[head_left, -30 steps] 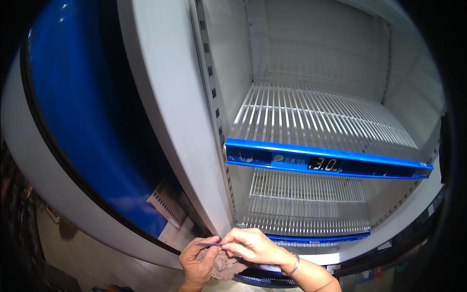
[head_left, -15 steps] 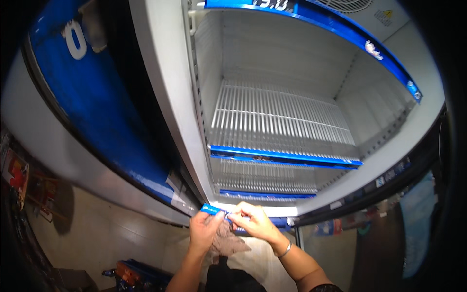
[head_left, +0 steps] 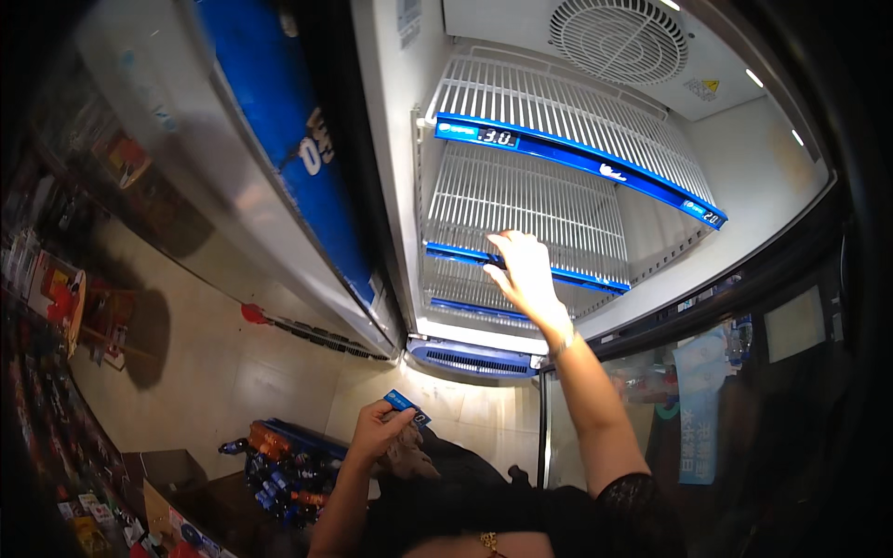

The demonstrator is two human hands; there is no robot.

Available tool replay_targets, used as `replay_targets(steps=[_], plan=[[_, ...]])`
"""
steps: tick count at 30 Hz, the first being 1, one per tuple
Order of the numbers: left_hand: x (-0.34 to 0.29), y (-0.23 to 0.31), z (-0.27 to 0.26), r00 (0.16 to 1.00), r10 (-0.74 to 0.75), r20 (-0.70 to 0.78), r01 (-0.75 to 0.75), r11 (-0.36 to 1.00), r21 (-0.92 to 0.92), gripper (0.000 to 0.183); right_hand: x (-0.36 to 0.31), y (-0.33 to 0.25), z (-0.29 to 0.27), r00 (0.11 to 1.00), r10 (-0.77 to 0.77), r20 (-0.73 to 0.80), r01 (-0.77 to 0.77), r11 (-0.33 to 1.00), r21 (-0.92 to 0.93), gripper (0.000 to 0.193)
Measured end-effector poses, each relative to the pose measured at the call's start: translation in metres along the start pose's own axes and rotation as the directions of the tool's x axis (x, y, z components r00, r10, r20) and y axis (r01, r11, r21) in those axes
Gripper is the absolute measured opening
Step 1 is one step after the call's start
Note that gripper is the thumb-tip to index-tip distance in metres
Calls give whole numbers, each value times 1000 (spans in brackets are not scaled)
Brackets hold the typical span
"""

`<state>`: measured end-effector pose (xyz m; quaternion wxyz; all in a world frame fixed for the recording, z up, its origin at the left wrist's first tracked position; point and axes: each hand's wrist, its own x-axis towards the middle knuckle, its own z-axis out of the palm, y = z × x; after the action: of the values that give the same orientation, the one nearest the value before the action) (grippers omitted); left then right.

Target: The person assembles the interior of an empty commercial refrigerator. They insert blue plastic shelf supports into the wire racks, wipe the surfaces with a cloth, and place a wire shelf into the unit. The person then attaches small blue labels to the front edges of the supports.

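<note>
My left hand (head_left: 379,431) is low, in front of my body, with thumb and fingers closed on a small blue price tag (head_left: 406,406). A brownish cloth (head_left: 404,456) hangs at that hand; how it is held is hidden. My right hand (head_left: 524,276) is raised, its thumb and fingers apart and nothing visible in them. It is at the blue front strip (head_left: 595,281) of the middle wire shelf in an upright fridge; I cannot tell whether it touches. Above it, the top shelf's blue strip (head_left: 558,158) carries price tags at both ends.
A round fan grille (head_left: 619,39) is in the fridge ceiling. The glass door (head_left: 642,446) stands open at the right. Beside the fridge on the left is another blue-sided cabinet (head_left: 288,158). Bottles in a pack (head_left: 288,474) and a cardboard box (head_left: 167,470) are on the floor.
My right hand has left the price tag and gone up to the middle shelf's strip. The left hand keeps the tag. The view has shifted, showing the fan grille and more floor.
</note>
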<state>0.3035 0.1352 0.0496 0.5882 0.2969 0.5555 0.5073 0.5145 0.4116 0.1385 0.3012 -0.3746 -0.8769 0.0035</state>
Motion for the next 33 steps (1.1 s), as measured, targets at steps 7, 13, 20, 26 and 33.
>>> replay_targets(steps=[7, 13, 20, 26, 33], plan=[[-21, 13, -38, 991, 31, -130, -44, 994, -98, 8, 13, 21, 41, 987, -69, 142, 81, 993, -83, 20], [-15, 61, -55, 993, -1, -115, -10, 995, -99, 8, 17, 18, 49, 988, -73, 137, 72, 997, 14, 22], [11, 57, -46, 990, 54, -129, -62, 996, -57, 8, 14, 26, 55, 976, -117, 185, 103, 991, 84, 21], [21, 67, -27, 979, 80, -186, -85, 996, -20, 10, 16, 34, 58, 962, -127, 243, 95, 985, 142, 20], [58, 86, 13, 990, 95, -101, -88, 994, 66, 9, 13, 21, 32, 998, -54, 36, 43, 964, 261, 25]])
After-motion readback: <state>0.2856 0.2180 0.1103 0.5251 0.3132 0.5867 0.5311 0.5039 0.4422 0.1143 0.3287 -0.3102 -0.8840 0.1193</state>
